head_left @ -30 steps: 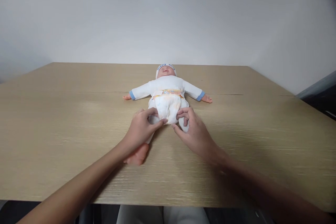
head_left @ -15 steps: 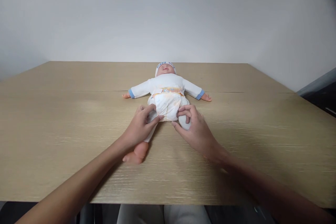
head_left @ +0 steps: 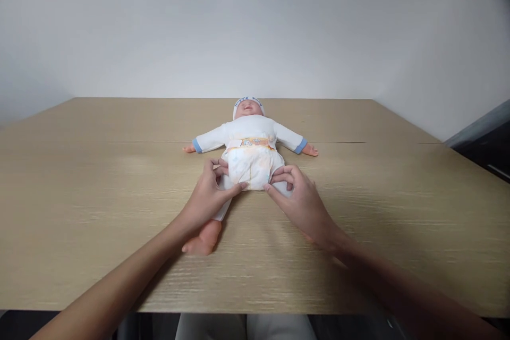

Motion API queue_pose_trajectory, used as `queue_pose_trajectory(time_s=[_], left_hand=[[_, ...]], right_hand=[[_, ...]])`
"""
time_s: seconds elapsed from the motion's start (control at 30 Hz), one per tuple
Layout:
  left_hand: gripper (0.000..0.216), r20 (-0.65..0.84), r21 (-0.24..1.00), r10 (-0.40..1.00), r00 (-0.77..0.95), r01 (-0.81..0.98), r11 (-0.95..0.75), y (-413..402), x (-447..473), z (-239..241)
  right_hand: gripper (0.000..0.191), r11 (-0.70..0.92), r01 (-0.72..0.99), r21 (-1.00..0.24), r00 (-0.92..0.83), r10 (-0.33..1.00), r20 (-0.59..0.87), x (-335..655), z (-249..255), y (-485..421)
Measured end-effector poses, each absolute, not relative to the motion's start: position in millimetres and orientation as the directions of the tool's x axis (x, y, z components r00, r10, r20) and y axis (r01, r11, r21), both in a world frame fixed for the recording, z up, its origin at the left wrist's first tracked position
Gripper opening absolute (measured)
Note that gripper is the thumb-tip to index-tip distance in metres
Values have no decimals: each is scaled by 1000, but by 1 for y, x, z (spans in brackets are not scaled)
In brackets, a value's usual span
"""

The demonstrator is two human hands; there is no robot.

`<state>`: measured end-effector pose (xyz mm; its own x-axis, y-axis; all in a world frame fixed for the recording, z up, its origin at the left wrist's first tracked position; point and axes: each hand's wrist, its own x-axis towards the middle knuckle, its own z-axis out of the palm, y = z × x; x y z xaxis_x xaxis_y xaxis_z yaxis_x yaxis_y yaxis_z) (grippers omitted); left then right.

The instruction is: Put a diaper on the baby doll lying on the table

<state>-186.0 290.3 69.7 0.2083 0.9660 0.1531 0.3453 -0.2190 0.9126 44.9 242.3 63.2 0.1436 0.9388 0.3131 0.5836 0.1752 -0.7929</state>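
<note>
Both hands have slid a little farther up the doll since a second ago, closer to its hips. Lying face up at the middle of the pale wooden table point(head_left: 99, 180) is the plastic baby doll in a white long-sleeved suit point(head_left: 249, 133), head at twelve o'clock, arms spread. The left hand point(head_left: 209, 196) is pinching the lower left edge of the white printed diaper point(head_left: 251, 166), thumb and fingers closed on it. The right hand point(head_left: 300, 202) is gripping the diaper's lower right edge the same way. The diaper is sitting between the two hands, at twelve o'clock from both; one bare foot point(head_left: 201, 239) is pointing to six o'clock under the left wrist.
</note>
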Motion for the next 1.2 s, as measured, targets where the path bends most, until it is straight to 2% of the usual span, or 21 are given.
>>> queue_pose_trajectory(time_s=[0.2, 0.33, 0.5, 0.57, 0.7, 0.77, 0.87, 1.0, 1.1, 1.2], left_hand=[[34, 105, 888, 960, 259, 410, -208, 289, -189, 83], [34, 59, 893, 949, 311, 408, -189, 291, -190, 88], [40, 111, 910, 968, 225, 369, -190, 285, -190, 81], [37, 155, 863, 965, 211, 447, -236, 281, -190, 80], [29, 217, 668, 944, 248, 668, -328, 278, -191, 84], [34, 196, 654, 944, 266, 682, -328, 280, -191, 88], [38, 102, 774, 944, 313, 571, -273, 287, -190, 93], [42, -23, 939, 928, 372, 328, -108, 294, -192, 93], [45, -73, 983, 911, 405, 186, -4, 295, -195, 89], [40, -85, 990, 914, 397, 134, 34, 294, -197, 84]], right_hand=[[11, 199, 671, -714, 69, 942, 328, 47, 62, 242], [11, 220, 687, -693, 9, 951, 311, 46, 65, 243], [11, 199, 679, -707, 5, 961, 276, 45, 67, 245], [12, 196, 670, -716, 13, 961, 275, 45, 67, 245], [13, 205, 668, -715, 11, 958, 285, 44, 66, 243], [13, 204, 669, -715, 10, 959, 282, 44, 66, 243], [13, 211, 665, -716, 3, 959, 285, 44, 65, 244], [16, 195, 641, -742, 15, 964, 265, 45, 66, 244], [17, 185, 615, -767, 31, 966, 258, 44, 67, 243], [16, 225, 602, -766, 23, 954, 299, 43, 66, 242]])
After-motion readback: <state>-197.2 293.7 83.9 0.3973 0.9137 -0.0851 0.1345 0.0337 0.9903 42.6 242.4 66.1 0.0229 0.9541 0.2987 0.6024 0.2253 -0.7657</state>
